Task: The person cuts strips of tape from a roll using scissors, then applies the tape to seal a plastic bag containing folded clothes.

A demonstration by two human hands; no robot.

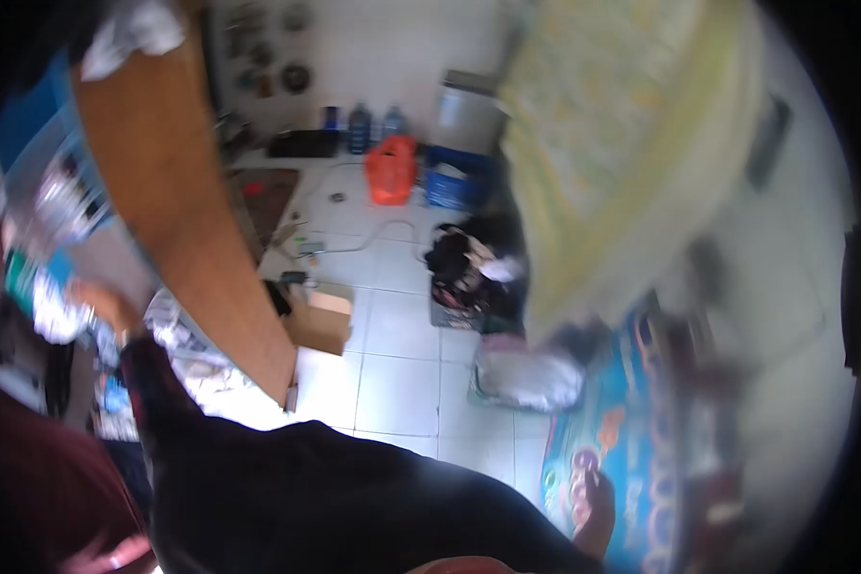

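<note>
My left hand (105, 306) reaches out at the left from a dark sleeve, beside a blurred white and green item (53, 301) and the shelf's contents. Its fingers are smeared, so their grip is unclear. At the lower right, my right hand (596, 512) is against the front of a large blue printed package (631, 440). One finger shows over the print; the others are hidden. Wooden board (177, 191) stands tall to the right of my left hand.
A patterned yellow mattress or cushion (622, 134) leans at the upper right. On the tiled floor (387, 368) are an orange bag (390, 170), a blue crate (456, 187), a basket of dark cloth (459, 268) and a cardboard box (322, 320). Maroon clothing (48, 478) shows at the lower left.
</note>
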